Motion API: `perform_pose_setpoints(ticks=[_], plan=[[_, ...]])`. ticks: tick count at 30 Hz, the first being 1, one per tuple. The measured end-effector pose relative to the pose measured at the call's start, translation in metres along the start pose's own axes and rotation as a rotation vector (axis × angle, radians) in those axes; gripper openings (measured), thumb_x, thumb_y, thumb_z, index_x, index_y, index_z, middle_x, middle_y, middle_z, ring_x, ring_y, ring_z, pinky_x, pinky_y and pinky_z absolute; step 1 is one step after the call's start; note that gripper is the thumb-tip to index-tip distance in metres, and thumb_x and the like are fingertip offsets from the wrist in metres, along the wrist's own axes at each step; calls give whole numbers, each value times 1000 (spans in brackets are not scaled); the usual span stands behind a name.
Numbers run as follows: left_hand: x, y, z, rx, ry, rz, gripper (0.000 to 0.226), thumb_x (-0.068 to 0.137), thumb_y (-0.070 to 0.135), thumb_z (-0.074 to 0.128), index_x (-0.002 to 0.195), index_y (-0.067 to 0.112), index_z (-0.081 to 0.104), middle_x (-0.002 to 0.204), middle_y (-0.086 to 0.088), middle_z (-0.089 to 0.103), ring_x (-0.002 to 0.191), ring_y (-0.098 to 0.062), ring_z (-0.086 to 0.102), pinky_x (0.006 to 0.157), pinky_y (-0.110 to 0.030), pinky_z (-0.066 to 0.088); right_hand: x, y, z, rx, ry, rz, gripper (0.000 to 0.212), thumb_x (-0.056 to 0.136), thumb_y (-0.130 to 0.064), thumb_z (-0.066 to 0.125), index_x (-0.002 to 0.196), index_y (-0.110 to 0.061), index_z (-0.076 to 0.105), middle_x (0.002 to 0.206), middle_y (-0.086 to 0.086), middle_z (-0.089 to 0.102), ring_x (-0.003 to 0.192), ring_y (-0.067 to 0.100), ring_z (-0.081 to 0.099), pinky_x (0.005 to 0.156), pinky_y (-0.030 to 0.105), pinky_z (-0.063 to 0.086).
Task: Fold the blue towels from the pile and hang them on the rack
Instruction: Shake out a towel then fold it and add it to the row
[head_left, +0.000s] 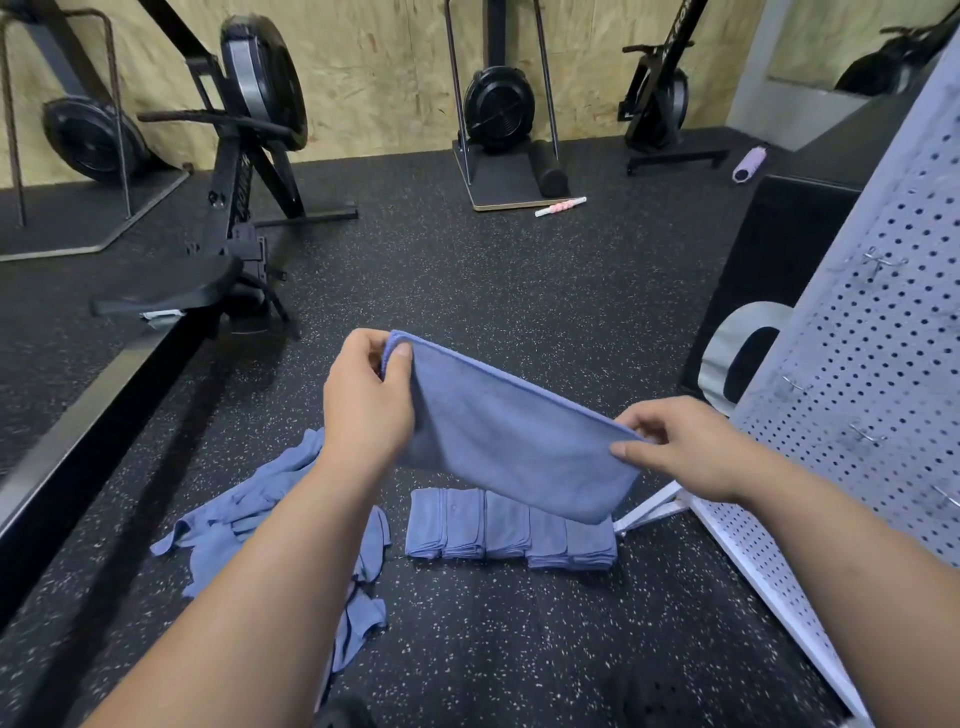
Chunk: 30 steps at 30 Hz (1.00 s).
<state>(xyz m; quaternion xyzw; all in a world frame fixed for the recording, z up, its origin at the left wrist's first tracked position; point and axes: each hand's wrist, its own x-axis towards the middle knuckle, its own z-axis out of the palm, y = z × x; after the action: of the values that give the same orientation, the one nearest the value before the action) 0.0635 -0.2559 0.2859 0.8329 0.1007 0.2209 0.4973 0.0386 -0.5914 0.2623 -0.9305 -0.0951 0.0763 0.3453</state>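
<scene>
I hold a blue towel (511, 441) stretched in the air, folded double along its top edge. My left hand (366, 395) pinches its upper left corner between thumb and fingers. My right hand (680, 447) pinches the right corner lower down, so the towel slopes down to the right. Below it on the floor lies a row of folded blue towels (511, 527). A loose pile of unfolded blue towels (260, 519) sprawls to the left, partly hidden by my left forearm. The white perforated rack (883, 364) with small metal hooks stands at the right.
Black speckled rubber floor (519, 291) all around. A rowing machine rail (104, 395) runs along the left. Exercise machines stand by the plywood wall, with a black foam roller (548, 167), a pink massage stick (561, 206) and a lilac roller (749, 163). A black box (779, 260) sits behind the rack.
</scene>
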Motion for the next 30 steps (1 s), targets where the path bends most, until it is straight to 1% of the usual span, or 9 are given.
perform_pose_setpoints(ticks=[5, 9, 15, 17, 19, 23, 25, 27, 30], plan=[[0, -3, 0, -35, 15, -66, 12, 107, 34, 56, 106, 23, 61, 94, 11, 66, 86, -8, 60, 76, -32, 41, 0, 3, -10, 416, 130, 66, 24, 101, -42, 69, 96, -18, 71, 79, 7, 63, 76, 20, 54, 76, 42, 43], [-6, 5, 9, -341, -33, -255, 15, 107, 34, 58, 111, 22, 66, 105, 6, 70, 87, -9, 61, 74, -28, 46, 4, -13, -8, 751, 385, 93, 26, 109, -38, 56, 107, -15, 68, 91, 1, 74, 84, 15, 65, 78, 38, 49], [-10, 4, 15, -166, 32, -61, 14, 106, 39, 57, 105, 27, 63, 95, 11, 69, 82, 3, 59, 75, -21, 45, 3, -24, 0, 173, 725, 147, 38, 110, -47, 45, 91, -14, 47, 79, 7, 55, 68, 17, 46, 63, 33, 36], [-10, 1, 15, -110, 64, -41, 14, 106, 39, 57, 105, 26, 64, 92, 12, 67, 79, 6, 58, 71, -17, 41, 4, -23, 0, 86, 742, 139, 38, 108, -47, 49, 87, -16, 48, 73, 3, 53, 68, 20, 48, 60, 37, 35], [-9, -2, 16, -92, 78, -65, 15, 104, 38, 61, 105, 24, 66, 94, 10, 68, 83, -2, 61, 74, -27, 42, 6, -22, -1, 107, 745, 170, 35, 105, -50, 56, 89, -19, 58, 74, -2, 58, 72, 21, 54, 64, 38, 36], [-5, -12, 20, -146, -16, -320, 26, 96, 41, 74, 116, 26, 69, 115, 3, 69, 104, -19, 64, 88, -35, 49, 10, -17, -3, 465, 618, 317, 30, 97, -49, 72, 110, -22, 72, 98, -8, 70, 85, 5, 63, 68, 27, 46], [-4, -16, 18, -196, -137, -461, 47, 90, 37, 81, 133, 29, 64, 123, 0, 66, 109, -24, 65, 97, -44, 56, 12, -8, -3, 566, 491, 380, 38, 93, -44, 79, 123, -22, 71, 111, -4, 72, 95, 13, 68, 77, 33, 55], [-2, -20, 18, -218, -215, -476, 61, 90, 23, 83, 145, 28, 57, 118, -2, 71, 105, -25, 68, 99, -48, 57, 12, 2, -4, 598, 419, 423, 50, 91, -34, 83, 137, -23, 65, 114, 0, 73, 101, 20, 71, 89, 42, 61], [-1, -21, 18, -235, -182, -374, 63, 94, 10, 78, 148, 29, 54, 114, -1, 71, 102, -20, 68, 94, -42, 56, 8, 5, -6, 622, 419, 375, 57, 95, -16, 79, 147, -23, 55, 112, 5, 75, 94, 11, 70, 77, 32, 56]])
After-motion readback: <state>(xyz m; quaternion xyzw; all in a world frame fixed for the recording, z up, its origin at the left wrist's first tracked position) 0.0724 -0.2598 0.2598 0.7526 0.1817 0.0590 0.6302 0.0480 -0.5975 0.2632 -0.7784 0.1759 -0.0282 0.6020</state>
